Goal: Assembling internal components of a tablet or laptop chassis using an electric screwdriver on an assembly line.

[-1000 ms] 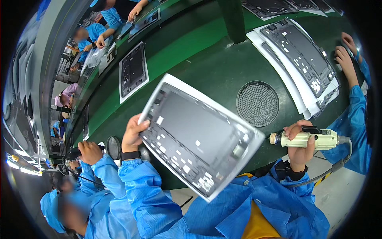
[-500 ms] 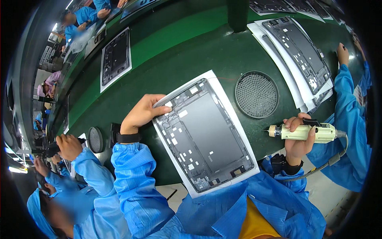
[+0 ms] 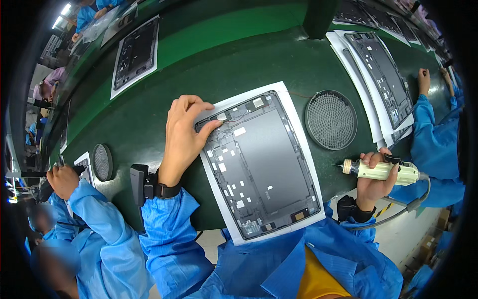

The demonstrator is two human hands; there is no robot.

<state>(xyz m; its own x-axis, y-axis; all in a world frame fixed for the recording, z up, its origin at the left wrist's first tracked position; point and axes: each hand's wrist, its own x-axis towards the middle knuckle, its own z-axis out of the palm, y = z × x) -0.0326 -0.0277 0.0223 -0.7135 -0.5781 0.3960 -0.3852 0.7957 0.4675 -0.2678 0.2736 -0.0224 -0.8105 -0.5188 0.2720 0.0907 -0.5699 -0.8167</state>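
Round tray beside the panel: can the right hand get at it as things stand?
Probably: the right hand is near the round tray and nothing visible stands between them, though it grips an electric driver, so bare-fingered picking looks unlikely.

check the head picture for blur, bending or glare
Head view: the dark panel looks fairly sharp, no obvious motion blur; the green table bows with fisheye bending; a lamp glares white at upper left; the picture's corners fall to black.
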